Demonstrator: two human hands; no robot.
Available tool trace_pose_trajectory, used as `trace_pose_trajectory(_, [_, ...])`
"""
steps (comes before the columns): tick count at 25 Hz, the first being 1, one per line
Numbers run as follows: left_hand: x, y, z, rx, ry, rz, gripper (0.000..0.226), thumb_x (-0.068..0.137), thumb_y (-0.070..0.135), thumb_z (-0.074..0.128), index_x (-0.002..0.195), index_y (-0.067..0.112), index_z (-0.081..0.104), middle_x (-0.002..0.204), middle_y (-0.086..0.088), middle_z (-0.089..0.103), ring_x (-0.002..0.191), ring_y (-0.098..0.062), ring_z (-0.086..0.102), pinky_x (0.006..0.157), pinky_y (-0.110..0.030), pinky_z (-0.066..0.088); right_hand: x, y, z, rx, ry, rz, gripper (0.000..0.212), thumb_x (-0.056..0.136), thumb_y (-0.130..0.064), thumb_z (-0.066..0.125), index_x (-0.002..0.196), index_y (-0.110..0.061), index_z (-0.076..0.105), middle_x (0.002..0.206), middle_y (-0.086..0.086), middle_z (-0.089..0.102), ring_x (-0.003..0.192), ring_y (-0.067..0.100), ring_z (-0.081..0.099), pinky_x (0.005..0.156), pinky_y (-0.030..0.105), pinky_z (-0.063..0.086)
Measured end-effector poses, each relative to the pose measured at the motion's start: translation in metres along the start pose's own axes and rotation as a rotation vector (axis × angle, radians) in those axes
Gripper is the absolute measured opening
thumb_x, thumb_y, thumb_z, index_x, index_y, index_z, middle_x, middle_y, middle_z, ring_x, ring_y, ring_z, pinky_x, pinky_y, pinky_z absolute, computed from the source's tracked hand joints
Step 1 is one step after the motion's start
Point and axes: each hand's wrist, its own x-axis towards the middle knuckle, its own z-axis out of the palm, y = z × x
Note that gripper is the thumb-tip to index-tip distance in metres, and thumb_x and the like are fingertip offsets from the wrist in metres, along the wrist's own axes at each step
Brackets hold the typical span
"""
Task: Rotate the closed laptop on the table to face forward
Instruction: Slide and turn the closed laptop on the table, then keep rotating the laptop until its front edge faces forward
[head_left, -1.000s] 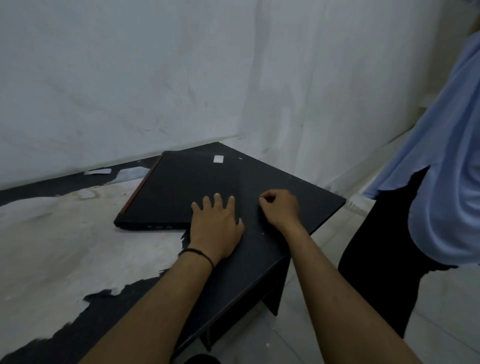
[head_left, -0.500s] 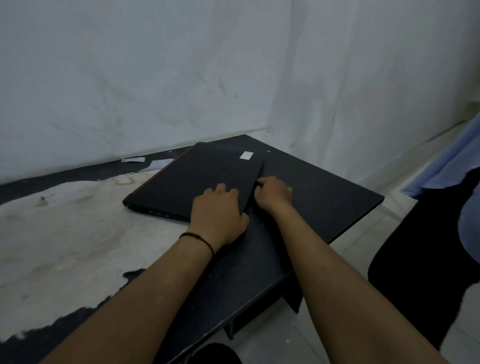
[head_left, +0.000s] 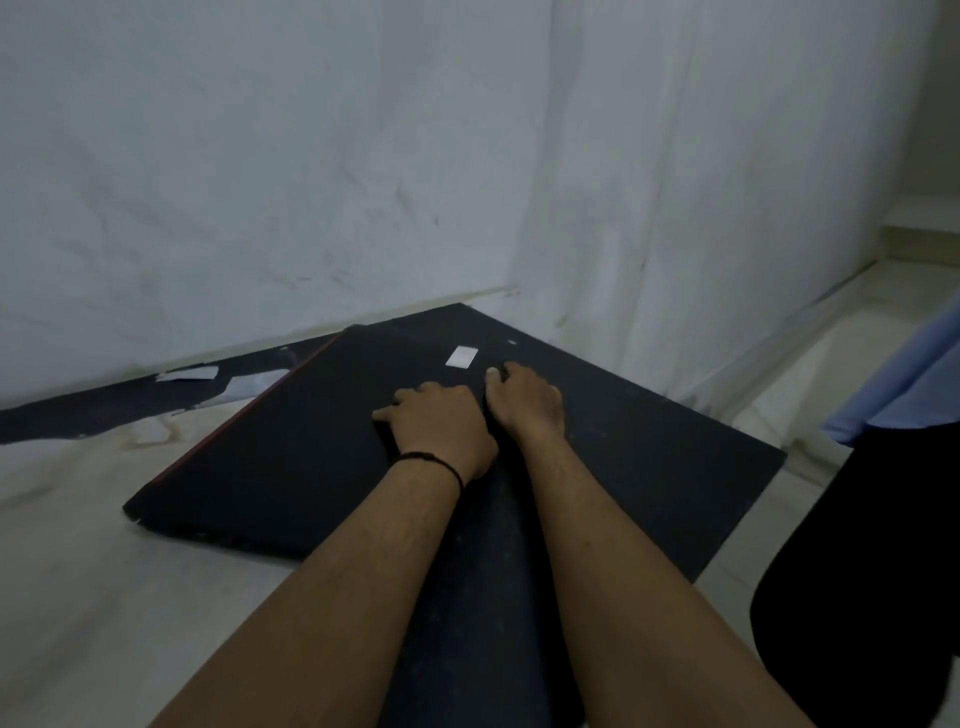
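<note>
At 10 o'clock from both hands, the closed laptop (head_left: 291, 447) lies skewed; left hand (head_left: 441, 431) presses flat on its lid, right hand (head_left: 527, 397) curls loosely at its edge, gripping nothing I can see.

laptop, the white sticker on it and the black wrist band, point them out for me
laptop (head_left: 291, 457), head view, bare left part of its closed lid
white sticker (head_left: 461, 357), head view, middle of the sticker
black wrist band (head_left: 434, 461), head view, strand across the left wrist
</note>
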Motion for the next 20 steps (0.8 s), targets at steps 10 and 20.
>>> trace_pose_trajectory(10, [0.024,-0.004,0.007,-0.022,0.020,0.073,0.062,0.089,0.053,0.057,0.143,0.023,0.047,0.148,-0.015,0.046,0.136,-0.041,0.042,0.110,-0.065,0.035,0.072,0.002,0.010,0.087,-0.122,0.018,0.076,0.080,-0.059,0.056,0.147,-0.026,0.046,0.152,0.000,0.050,0.136,0.024,0.048,0.114,0.040,0.029])
trace_pose_trajectory(20, [-0.049,-0.012,-0.005,0.206,0.051,0.212,0.039,0.097,0.028,0.056,0.133,0.015,0.055,0.124,-0.013,0.064,0.110,-0.033,0.063,0.091,-0.050,0.056,-0.016,0.019,-0.014,0.420,0.068,0.075,0.055,0.075,-0.048,0.074,0.124,-0.027,0.066,0.124,-0.006,0.068,0.113,0.017,0.062,0.092,0.031,0.047])
